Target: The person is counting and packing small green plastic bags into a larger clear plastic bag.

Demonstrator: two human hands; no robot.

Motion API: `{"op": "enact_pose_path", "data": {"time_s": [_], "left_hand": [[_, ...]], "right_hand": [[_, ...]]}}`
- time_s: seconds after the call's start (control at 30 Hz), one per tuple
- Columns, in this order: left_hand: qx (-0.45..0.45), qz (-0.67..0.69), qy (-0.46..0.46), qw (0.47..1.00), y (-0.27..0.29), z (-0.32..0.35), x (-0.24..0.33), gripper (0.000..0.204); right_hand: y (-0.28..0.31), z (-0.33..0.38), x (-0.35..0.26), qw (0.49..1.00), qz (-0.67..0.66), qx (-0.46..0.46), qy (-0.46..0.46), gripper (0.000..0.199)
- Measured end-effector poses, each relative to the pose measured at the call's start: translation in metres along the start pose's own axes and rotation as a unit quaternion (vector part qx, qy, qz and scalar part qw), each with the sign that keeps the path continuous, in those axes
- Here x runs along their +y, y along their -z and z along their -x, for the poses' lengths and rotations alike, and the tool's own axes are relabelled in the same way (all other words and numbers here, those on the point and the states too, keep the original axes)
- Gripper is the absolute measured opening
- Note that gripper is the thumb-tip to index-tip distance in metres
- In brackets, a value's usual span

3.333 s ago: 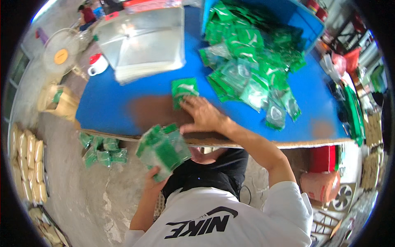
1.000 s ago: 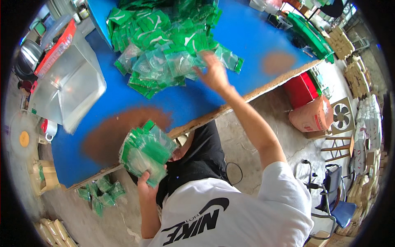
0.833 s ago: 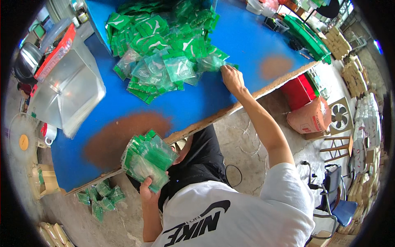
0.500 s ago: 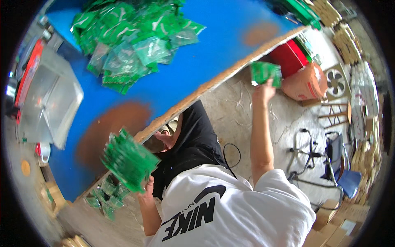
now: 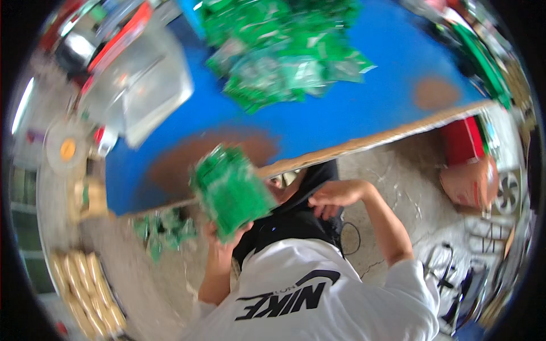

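Note:
My left hand (image 5: 228,237) grips the lower end of a thick stack of green plastic packets (image 5: 234,190), holding it over the table's near edge. Some motion blur softens the stack. My right hand (image 5: 336,196) is in front of my lap, to the right of the stack and apart from it; its fingers are loosely spread and no packet shows in them. Farther off, a large heap of similar green and clear packets (image 5: 278,54) lies on the blue table (image 5: 364,111).
Brown worn patches mark the tabletop. A clear plastic bin (image 5: 156,94) and a white-and-red mug (image 5: 106,140) stand at the left. Loose green packets (image 5: 165,232) lie low beside the table's near left edge. An orange-brown sack (image 5: 469,182) and a fan (image 5: 508,193) are at the right.
My right hand has come back from the far right toward my lap, and the green packet it held is gone from it. The view has turned, shifting the table and heap rightward.

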State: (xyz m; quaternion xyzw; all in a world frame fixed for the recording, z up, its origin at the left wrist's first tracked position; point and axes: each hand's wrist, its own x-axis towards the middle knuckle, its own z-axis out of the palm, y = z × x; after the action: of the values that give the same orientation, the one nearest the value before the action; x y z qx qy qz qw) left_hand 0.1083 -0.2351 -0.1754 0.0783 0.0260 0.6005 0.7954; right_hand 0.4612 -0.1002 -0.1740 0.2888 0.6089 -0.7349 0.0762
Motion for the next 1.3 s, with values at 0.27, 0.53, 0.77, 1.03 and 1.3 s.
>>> {"op": "enact_pose_path", "data": {"time_s": [0.27,0.53,0.77,1.03,1.3], "left_hand": [[0.087,-0.351,-0.01,0.932,-0.053,-0.114,0.035,0.059],[0.007,-0.612,-0.056,0.789,-0.041,-0.154,0.056,0.087],[0.059,-0.593,-0.132,0.792,-0.027,-0.165,0.047,0.101],[0.092,-0.329,-0.208,0.916,-0.033,-0.148,-0.002,0.087],[-0.008,-0.709,-0.146,0.69,-0.027,-0.15,0.049,0.12]], "right_hand": [[0.013,-0.052,-0.156,0.875,0.166,0.317,0.327,0.123],[0.013,-0.106,-0.135,0.861,0.134,0.386,0.302,0.103],[0.018,-0.131,-0.135,0.811,0.126,0.432,0.374,0.096],[-0.015,-0.143,-0.146,0.807,-0.295,0.353,0.371,0.061],[0.034,-0.115,-0.126,0.825,0.031,0.41,0.387,0.103]]}}
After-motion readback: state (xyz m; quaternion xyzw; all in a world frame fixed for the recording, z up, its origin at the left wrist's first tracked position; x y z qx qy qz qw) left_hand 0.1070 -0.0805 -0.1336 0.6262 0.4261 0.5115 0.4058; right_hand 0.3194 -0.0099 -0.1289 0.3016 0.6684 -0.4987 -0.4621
